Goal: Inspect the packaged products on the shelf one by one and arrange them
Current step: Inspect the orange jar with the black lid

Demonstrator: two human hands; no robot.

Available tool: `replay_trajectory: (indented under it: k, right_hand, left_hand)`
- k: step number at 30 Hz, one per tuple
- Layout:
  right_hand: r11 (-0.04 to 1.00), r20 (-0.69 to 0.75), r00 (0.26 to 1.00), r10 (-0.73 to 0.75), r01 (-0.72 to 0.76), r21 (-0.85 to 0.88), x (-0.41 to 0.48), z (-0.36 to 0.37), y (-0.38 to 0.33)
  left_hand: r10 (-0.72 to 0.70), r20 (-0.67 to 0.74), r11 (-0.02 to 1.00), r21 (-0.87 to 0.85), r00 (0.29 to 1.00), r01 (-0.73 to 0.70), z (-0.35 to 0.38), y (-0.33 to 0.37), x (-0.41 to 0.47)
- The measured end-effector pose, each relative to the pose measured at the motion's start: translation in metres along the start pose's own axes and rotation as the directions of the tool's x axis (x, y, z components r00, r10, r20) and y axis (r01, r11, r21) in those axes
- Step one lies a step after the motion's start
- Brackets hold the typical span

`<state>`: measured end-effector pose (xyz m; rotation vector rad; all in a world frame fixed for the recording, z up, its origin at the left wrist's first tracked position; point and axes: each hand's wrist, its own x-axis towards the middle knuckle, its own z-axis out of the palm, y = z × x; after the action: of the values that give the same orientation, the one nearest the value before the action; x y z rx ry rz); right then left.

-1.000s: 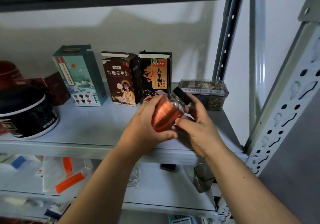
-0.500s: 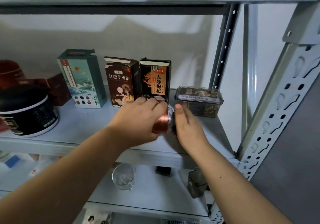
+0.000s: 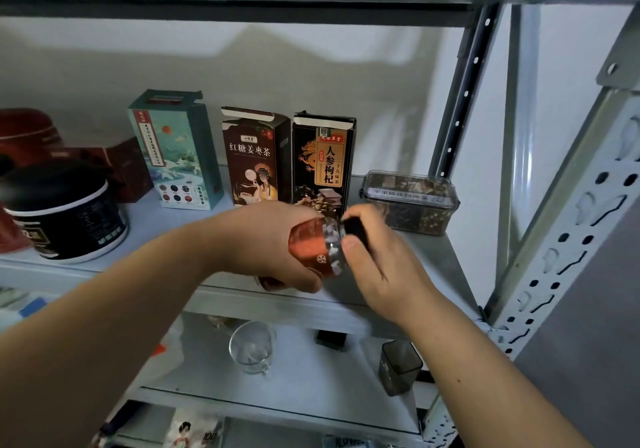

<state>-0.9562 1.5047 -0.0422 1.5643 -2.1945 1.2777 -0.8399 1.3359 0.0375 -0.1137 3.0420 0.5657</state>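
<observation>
Head view. Gripping red jar (image 3: 311, 248) on its side with left hand (image 3: 270, 243), fingers curled round the body. Pinching its black cap (image 3: 353, 228) with right hand (image 3: 381, 271), fingers narrow. Held over front edge of shelf (image 3: 145, 240), just in front of brown box (image 3: 254, 157) and black box (image 3: 322, 160). Further left: teal box (image 3: 176, 150), black tub (image 3: 65, 212). Right: clear container (image 3: 408, 202). Below: glass cup (image 3: 251, 347).

A storeroom or shop back room: grey slotted-steel racking (image 3: 561, 240) against a bare wall (image 3: 311, 67), stocked with boxed teas (image 3: 256, 160).
</observation>
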Motion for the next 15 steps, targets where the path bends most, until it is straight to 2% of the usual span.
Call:
replay_trajectory:
  k: [1, 2, 3, 5, 6, 7, 8, 10, 12, 13, 15]
  right_hand:
    - [0.998, 0.011, 0.999, -0.039, 0.038, 0.053, -0.002, 0.001, 0.005]
    - [0.990, 0.031, 1.000, -0.001, -0.004, 0.138, -0.002, 0.001, 0.005]
    - [0.969, 0.055, 0.995, 0.086, -0.097, 0.226, 0.000, 0.000, 0.001]
    - [0.862, 0.147, 0.930, 0.337, -0.368, 0.350, 0.006, 0.001, -0.008]
    - [0.803, 0.160, 0.884, 0.439, -0.465, 0.373, 0.009, 0.001, -0.010]
    - [0.793, 0.129, 0.869, 0.478, -0.491, 0.362, 0.010, 0.002, -0.009]
    - [0.843, 0.047, 0.894, 0.446, -0.437, 0.313, 0.010, 0.004, -0.010]
    - [0.977, -0.120, 0.973, 0.199, -0.187, 0.106, 0.003, 0.005, -0.008]
    - [1.000, -0.098, 0.995, -0.010, 0.008, -0.024, -0.004, 0.004, -0.001]
    - [1.000, -0.082, 0.996, -0.028, 0.027, -0.011, -0.005, 0.004, 0.002]
    - [0.982, -0.030, 0.991, 0.130, -0.125, 0.140, -0.001, 0.002, -0.004]
  left_hand:
    - [-0.002, 0.007, 1.000, -0.021, 1.000, 0.002, -0.002, 0.000, -0.001]
    - [-0.005, -0.022, 0.999, 0.038, 1.000, 0.006, 0.000, 0.000, -0.002]
    - [0.010, -0.086, 0.985, 0.174, 0.996, 0.005, 0.004, -0.002, -0.001]
    - [0.128, -0.233, 0.847, 0.531, 0.964, 0.016, 0.016, -0.005, 0.002]
    - [0.210, -0.281, 0.781, 0.624, 0.937, 0.012, 0.021, -0.004, 0.003]
    - [0.254, -0.300, 0.761, 0.648, 0.920, 0.001, 0.023, -0.001, 0.005]
    - [0.238, -0.283, 0.790, 0.613, 0.929, -0.016, 0.021, 0.002, 0.004]
    - [0.095, -0.161, 0.947, 0.319, 0.982, -0.039, 0.014, 0.007, -0.001]
    - [-0.008, -0.001, 1.000, 0.009, 1.000, 0.008, 0.007, 0.007, -0.003]
    - [-0.015, 0.015, 1.000, -0.009, 1.000, 0.015, 0.005, 0.005, -0.003]
    - [-0.010, -0.092, 0.977, 0.210, 0.996, 0.029, 0.009, 0.004, -0.002]
